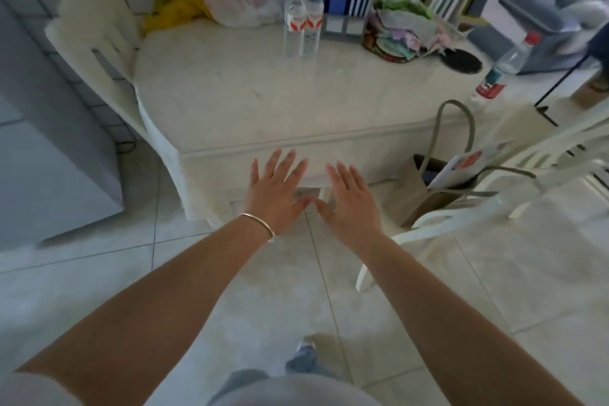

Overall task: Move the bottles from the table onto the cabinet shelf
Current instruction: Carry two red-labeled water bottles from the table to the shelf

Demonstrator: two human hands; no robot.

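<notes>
Both hands' grip slack; two clear, red-labelled bottles stand touching.

i see both arms stretched out in front of the cream marble-look table. my left hand and right hand hover palm-down with fingers spread, thumbs nearly touching, holding nothing. a thin silver bangle circles the left wrist. two clear plastic water bottles with red-and-white labels stand touching at the table's far edge. a third clear bottle with a red cap stands at the right edge.
</notes>
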